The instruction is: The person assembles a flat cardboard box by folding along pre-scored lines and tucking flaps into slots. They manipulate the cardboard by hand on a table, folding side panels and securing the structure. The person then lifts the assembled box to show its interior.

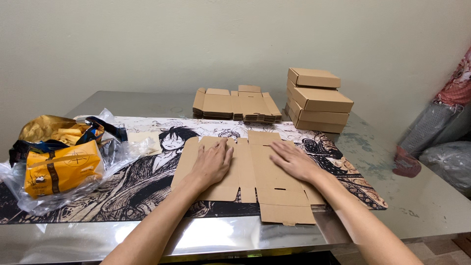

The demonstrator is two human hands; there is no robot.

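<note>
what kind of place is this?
Likely a home packing spot, not a factory: flat cardboard box blank under both hands, stack of folded boxes, illustrated desk mat on a metal table.

Flat cardboard box blank [255,172], still unfolded

It's a plain brown die-cut sheet lying flat on the black-and-white illustrated desk mat [122,191], toward the mat's right half. Flaps and tabs stick out all around, creases and little slots are visible, and its near flap hangs just past the mat's front edge onto the shiny tabletop.
</note>
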